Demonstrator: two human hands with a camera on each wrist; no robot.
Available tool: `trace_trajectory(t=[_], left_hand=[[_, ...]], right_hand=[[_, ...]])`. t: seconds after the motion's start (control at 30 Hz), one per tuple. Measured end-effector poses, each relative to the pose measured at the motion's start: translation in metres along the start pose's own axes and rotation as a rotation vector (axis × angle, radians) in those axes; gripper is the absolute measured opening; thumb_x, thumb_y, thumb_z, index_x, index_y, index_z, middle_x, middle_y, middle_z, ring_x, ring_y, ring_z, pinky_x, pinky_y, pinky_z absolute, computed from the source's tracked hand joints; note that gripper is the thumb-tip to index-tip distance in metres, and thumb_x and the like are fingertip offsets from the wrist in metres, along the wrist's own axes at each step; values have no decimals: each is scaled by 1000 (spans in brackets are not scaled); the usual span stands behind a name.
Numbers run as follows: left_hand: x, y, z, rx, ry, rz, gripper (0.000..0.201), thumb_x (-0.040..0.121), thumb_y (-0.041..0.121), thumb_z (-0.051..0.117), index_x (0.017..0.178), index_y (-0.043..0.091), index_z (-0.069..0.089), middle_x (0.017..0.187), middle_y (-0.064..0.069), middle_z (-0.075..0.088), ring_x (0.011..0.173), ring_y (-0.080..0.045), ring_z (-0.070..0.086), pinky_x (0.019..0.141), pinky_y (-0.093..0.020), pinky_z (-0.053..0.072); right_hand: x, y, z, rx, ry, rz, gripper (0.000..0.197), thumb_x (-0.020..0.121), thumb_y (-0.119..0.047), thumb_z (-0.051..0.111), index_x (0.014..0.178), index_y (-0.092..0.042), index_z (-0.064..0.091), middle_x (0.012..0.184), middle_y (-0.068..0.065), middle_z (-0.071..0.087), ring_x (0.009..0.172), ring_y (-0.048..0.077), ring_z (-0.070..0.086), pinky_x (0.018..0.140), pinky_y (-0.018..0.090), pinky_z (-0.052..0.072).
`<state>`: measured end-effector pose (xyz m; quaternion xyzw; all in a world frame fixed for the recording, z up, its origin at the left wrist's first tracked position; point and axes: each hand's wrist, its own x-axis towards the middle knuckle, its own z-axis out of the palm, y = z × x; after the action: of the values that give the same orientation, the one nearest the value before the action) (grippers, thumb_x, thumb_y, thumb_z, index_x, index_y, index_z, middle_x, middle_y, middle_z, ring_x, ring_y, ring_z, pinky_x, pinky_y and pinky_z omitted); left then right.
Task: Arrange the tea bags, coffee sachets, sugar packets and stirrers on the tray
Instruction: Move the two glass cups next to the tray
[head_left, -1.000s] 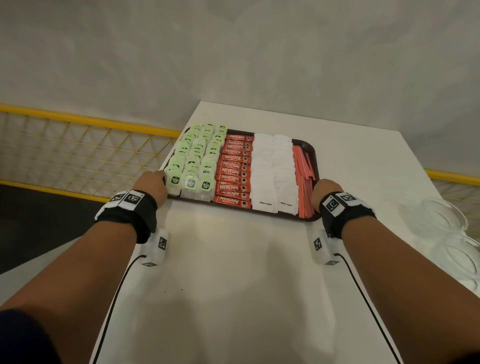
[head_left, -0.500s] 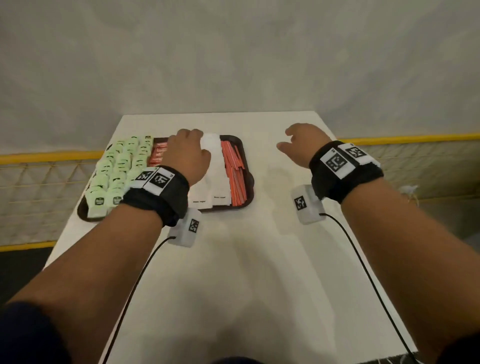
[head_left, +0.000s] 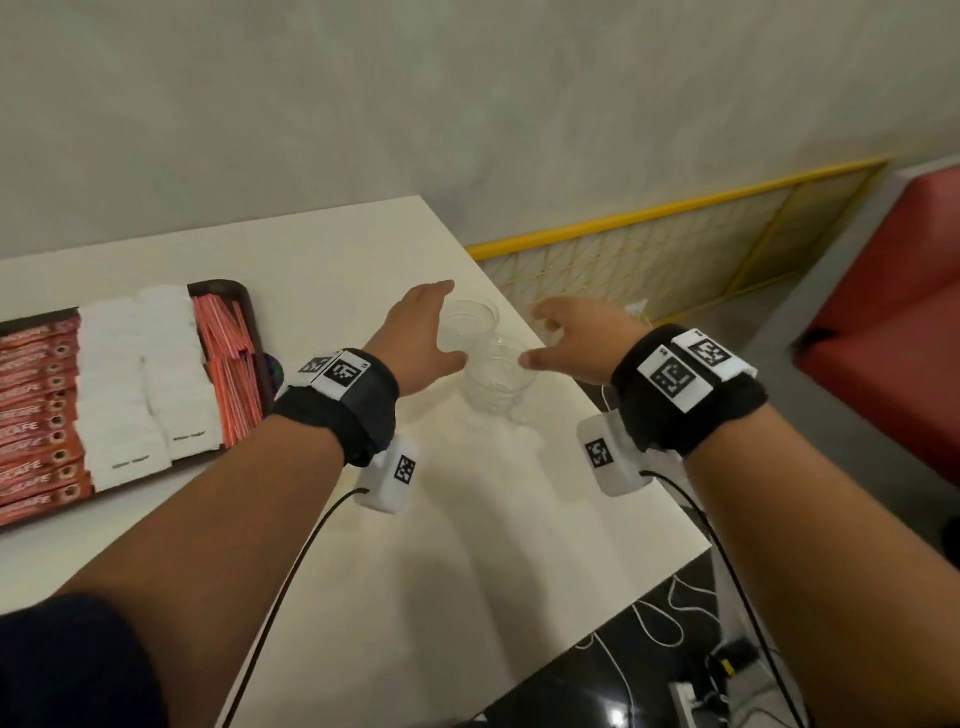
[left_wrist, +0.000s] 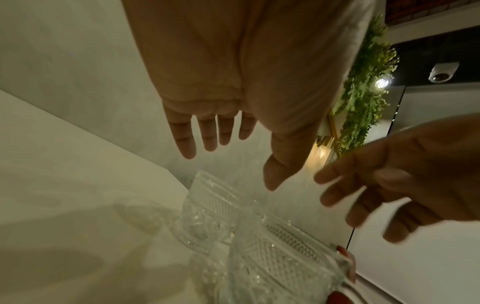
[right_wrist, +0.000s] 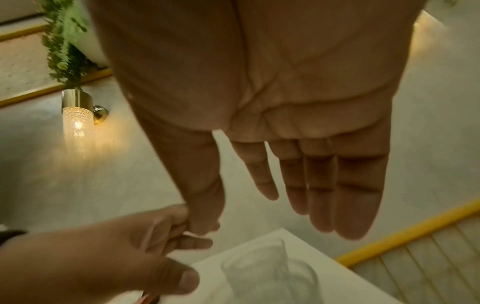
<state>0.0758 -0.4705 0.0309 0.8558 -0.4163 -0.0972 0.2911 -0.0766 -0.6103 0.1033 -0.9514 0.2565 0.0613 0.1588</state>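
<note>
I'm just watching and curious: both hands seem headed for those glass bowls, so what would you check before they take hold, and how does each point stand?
1. Left hand free: ok, fingers straight, holding nothing.
2. Right hand free: ok, open, nothing in it.
3. Glass bowls within reach: ok, between both hands, not yet gripped.
4. Bowls empty: cannot tell for sure; the glass looks clear.
5. Room from the table edge: not ok, the bowls stand near its right edge.
6. Tray undisturbed: ok, sugar packets and stirrers lie in rows.
</note>
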Motion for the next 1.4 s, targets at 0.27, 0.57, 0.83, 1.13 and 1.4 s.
trace_trajectory(t=[0.27, 0.57, 0.83, 1.13, 1.4], left_hand=[[42, -11, 13, 168, -177, -88, 115, 78, 22, 83, 157, 7, 0, 166, -10, 3, 153, -21, 6, 121, -32, 12], [64, -17, 14, 25, -113, -176, 108, 70, 27, 89, 153, 6, 25, 150, -16, 36, 135, -30, 43, 111, -38, 35], [52, -41, 6, -49, 17, -334, 97, 64, 32, 92, 143, 9, 40, 139, -14, 36, 121, -28, 51, 103, -34, 42], [7, -90, -64, -137, 287, -478, 92, 65, 37, 90, 139, 7, 43, 139, -11, 47, 124, -24, 48, 95, -27, 37], [-49, -128, -140, -195, 494, -588, 91, 69, 31, 89, 142, 7, 41, 139, -7, 50, 109, -16, 47, 81, -23, 38]], right_hand=[[0, 18, 54, 110, -163, 75, 80, 72, -54, 77, 131, -8, 46, 122, 7, 60, 110, 22, 57, 83, 29, 45], [24, 24, 65, 143, -148, 55, 42, 87, -35, 68, 115, -5, 59, 107, 11, 68, 96, 24, 68, 89, 38, 53], [45, 26, 69, 387, -123, 106, 18, 84, -24, 73, 94, -10, 68, 91, 10, 74, 88, 22, 72, 88, 41, 56], [87, -32, 78, 672, -91, 92, 15, 81, -17, 77, 90, -10, 69, 89, 9, 74, 79, 20, 74, 80, 32, 58], [141, -136, 98, 746, -91, 18, 13, 77, -20, 80, 75, -11, 70, 82, 8, 74, 79, 25, 73, 84, 42, 58]])
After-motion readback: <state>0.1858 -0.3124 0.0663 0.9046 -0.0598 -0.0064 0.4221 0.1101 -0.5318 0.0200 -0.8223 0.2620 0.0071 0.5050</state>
